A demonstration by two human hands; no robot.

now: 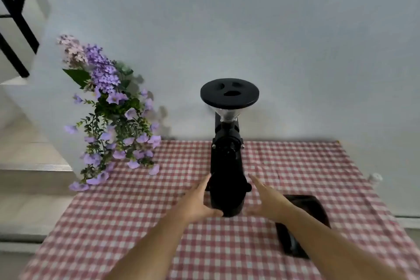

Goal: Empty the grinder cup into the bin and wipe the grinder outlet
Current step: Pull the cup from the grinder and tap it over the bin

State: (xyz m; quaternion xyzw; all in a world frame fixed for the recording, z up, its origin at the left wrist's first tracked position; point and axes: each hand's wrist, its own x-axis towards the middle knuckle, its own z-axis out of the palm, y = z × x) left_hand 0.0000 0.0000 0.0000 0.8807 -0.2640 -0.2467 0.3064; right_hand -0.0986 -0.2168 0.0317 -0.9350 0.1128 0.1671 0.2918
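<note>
A black coffee grinder [227, 161] with a round black hopper lid [229, 94] stands upright at the back middle of the checked table. At its foot is a dark rounded part that looks like the grinder cup [228, 202]; its edges merge with the grinder body. My left hand [200, 202] wraps its left side, thumb at the front bottom and fingers up the side. My right hand [266, 202] is spread just to the right of it, with a thin gap showing. The outlet and the bin are not visible.
A red-and-white checked cloth [141, 223] covers the table. A bunch of purple flowers [113, 116] leans at the back left corner. A dark flat cloth-like thing [306, 207] lies right of the grinder, partly under my right forearm. A grey wall is close behind.
</note>
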